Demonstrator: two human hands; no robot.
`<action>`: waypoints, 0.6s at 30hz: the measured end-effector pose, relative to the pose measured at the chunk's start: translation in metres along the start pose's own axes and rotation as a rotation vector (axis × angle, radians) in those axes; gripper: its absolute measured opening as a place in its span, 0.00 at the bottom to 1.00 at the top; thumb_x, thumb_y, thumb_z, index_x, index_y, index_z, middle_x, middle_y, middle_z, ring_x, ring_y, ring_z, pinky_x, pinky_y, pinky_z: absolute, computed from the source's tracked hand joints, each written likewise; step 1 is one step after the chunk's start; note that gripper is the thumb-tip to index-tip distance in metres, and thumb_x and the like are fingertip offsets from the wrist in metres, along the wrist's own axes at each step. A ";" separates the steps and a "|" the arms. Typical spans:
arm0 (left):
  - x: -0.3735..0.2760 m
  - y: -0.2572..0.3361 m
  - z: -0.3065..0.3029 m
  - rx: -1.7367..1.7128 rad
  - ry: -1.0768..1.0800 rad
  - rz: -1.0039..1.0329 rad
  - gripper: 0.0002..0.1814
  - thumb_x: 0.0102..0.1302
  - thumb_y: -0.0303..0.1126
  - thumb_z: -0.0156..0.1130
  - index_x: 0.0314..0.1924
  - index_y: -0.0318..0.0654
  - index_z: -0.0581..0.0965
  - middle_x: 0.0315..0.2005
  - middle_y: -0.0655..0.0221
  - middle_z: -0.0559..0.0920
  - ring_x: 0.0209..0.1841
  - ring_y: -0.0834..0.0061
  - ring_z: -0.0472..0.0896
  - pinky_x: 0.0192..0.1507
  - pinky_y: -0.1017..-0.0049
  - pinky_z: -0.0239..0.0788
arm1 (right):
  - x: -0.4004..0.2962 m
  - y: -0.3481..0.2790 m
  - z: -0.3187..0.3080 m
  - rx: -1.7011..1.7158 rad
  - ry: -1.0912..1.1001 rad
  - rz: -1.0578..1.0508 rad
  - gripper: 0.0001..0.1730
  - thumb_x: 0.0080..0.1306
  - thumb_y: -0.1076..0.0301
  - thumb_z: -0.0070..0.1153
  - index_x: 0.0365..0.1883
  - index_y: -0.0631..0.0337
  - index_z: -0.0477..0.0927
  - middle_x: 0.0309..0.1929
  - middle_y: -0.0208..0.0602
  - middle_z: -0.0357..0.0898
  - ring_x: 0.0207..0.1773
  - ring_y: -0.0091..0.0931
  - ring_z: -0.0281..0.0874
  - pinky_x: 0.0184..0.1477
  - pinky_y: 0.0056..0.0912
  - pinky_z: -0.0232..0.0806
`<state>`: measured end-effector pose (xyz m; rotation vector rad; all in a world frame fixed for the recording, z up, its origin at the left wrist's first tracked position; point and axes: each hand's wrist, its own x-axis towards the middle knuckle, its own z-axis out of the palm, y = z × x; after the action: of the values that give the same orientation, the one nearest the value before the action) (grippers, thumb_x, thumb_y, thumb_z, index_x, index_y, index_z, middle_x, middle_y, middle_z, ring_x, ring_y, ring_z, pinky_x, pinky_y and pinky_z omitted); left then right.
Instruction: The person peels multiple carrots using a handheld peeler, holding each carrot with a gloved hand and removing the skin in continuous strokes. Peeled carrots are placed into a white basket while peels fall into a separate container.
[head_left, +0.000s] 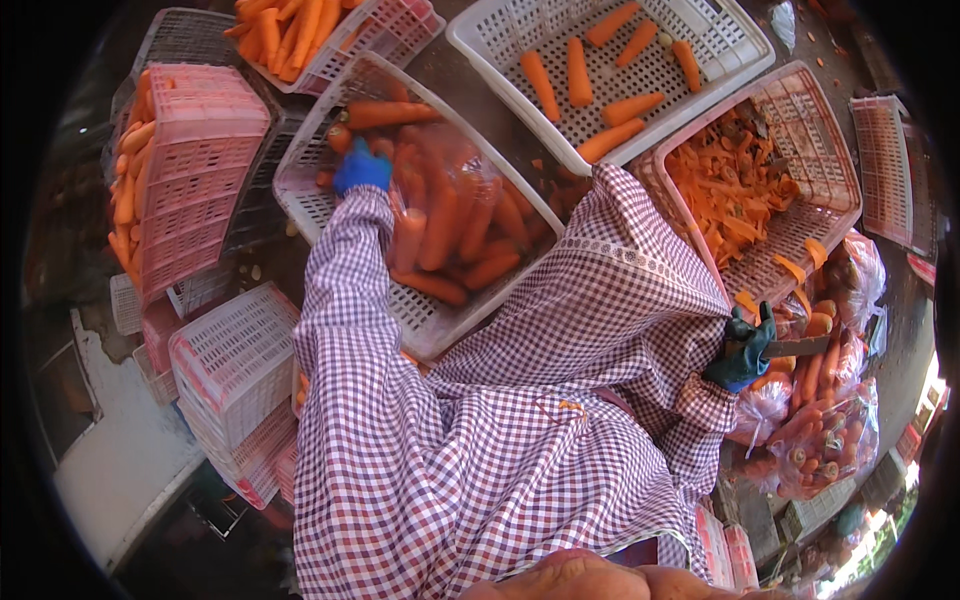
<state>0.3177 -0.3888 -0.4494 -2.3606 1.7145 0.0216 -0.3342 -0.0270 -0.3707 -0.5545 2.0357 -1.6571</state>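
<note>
My left hand (362, 166), in a blue glove, reaches into a white plastic crate (330, 219) among whole carrots (442, 217). Its fingers touch the carrots at the crate's far left end; whether they grip one is hidden. Clear plastic film (469, 161) lies over part of the pile. Out to the right, my right hand (741, 352) wears a dark green glove and is closed around a knife, whose flat blade (799, 346) points right. This hand is beside my knee, below a pink crate (814, 176) of orange carrot peelings (727, 187).
A second white crate (495, 71) ahead holds several carrots (577, 71) spread apart. Carrot-filled pink crates (191, 187) stand on the left, above stacked white crates (240, 360). Clear bags of carrots (825, 442) lie at the right.
</note>
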 end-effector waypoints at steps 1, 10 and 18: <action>0.017 0.016 0.002 0.080 -0.040 0.012 0.40 0.77 0.44 0.68 0.86 0.53 0.69 0.72 0.51 0.84 0.69 0.45 0.87 0.69 0.41 0.78 | -0.002 -0.006 0.003 -0.035 0.012 0.015 0.29 0.93 0.60 0.48 0.79 0.78 0.73 0.27 0.26 0.71 0.34 0.20 0.77 0.62 0.45 0.88; 0.170 0.066 0.074 0.667 -0.195 0.430 0.36 0.79 0.49 0.71 0.82 0.54 0.76 0.70 0.53 0.87 0.69 0.48 0.88 0.64 0.43 0.83 | -0.002 -0.017 -0.001 0.099 0.148 0.204 0.33 0.91 0.50 0.50 0.79 0.72 0.74 0.27 0.25 0.70 0.33 0.21 0.74 0.74 0.53 0.78; 0.115 0.080 0.033 0.605 -0.216 0.241 0.37 0.72 0.51 0.78 0.76 0.46 0.81 0.66 0.52 0.89 0.64 0.51 0.91 0.61 0.47 0.84 | 0.003 -0.036 0.009 0.109 0.173 0.285 0.33 0.92 0.49 0.53 0.78 0.70 0.76 0.29 0.23 0.72 0.33 0.19 0.75 0.73 0.51 0.80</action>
<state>0.2831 -0.5136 -0.5114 -1.6520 1.6036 -0.1714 -0.3306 -0.0437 -0.3369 -0.0800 2.0166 -1.6755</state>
